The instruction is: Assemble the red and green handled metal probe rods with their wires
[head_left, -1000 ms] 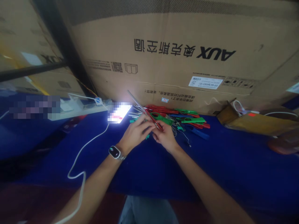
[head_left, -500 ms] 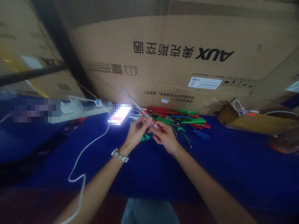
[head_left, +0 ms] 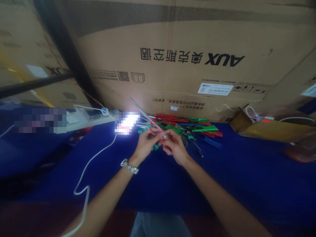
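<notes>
Both my hands meet over the blue table top (head_left: pixel 158 184), just in front of a heap of tools. My left hand (head_left: pixel 145 144), with a watch on its wrist, pinches the red-handled end of a long thin metal tool (head_left: pixel 142 110). The tool's silver shaft slants up and to the left. My right hand (head_left: pixel 174 146) is closed on the same tool's red handle from the right, fingertips touching those of the left. Behind the hands lies a pile of red, green and blue handled tools (head_left: pixel 190 126).
A lit phone (head_left: pixel 126 122) lies left of the pile, with a white cable (head_left: pixel 85 171) running toward me. A white power strip (head_left: pixel 81 115) sits at the left. A big AUX cardboard box (head_left: pixel 192 59) stands behind. Brown objects (head_left: pixel 269 130) lie at the right.
My left wrist has turned so the watch face no longer shows. The tool's shaft has swung a little lower, and both hands have shifted slightly toward me.
</notes>
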Demonstrator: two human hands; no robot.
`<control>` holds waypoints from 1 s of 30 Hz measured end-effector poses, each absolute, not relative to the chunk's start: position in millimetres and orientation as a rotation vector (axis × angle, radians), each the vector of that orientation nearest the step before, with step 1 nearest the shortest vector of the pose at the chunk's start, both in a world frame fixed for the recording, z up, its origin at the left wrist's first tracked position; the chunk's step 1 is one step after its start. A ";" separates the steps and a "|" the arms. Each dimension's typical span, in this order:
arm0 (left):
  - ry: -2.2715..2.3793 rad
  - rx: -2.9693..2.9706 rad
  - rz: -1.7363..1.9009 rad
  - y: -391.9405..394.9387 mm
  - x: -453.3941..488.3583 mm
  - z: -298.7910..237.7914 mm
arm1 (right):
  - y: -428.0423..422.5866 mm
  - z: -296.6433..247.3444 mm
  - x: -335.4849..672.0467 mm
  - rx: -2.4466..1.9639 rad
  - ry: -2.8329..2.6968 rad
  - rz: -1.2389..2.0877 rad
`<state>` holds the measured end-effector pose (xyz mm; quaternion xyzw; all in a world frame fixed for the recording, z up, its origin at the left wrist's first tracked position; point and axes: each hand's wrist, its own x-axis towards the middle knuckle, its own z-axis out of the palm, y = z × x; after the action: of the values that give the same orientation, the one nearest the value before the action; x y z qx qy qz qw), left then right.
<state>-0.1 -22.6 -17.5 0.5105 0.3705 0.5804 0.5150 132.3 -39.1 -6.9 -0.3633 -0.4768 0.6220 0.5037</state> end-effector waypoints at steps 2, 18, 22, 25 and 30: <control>0.896 1.247 1.422 -23.8 1.1 -15.9 | -38.7 -6.2 133.8 -0.855 -1.162 1.517; 0.836 1.278 1.380 -26.5 -15.1 -8.6 | -33.4 -3.1 144.0 -0.778 -1.294 1.587; 0.894 1.289 1.409 -27.1 -10.9 -7.9 | -33.2 -4.5 141.8 -0.801 -1.283 1.564; 0.922 1.277 1.413 -27.2 -10.9 -9.1 | -32.1 -6.1 141.1 -0.822 -1.268 1.536; 0.881 1.216 1.384 -27.4 -10.2 -12.0 | -31.0 -6.3 143.3 -0.837 -1.299 1.555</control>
<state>-10.2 -27.4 -12.0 0.5079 0.3679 0.5780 0.5222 143.3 -31.0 -6.3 -0.3395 -0.5271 0.6309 0.4570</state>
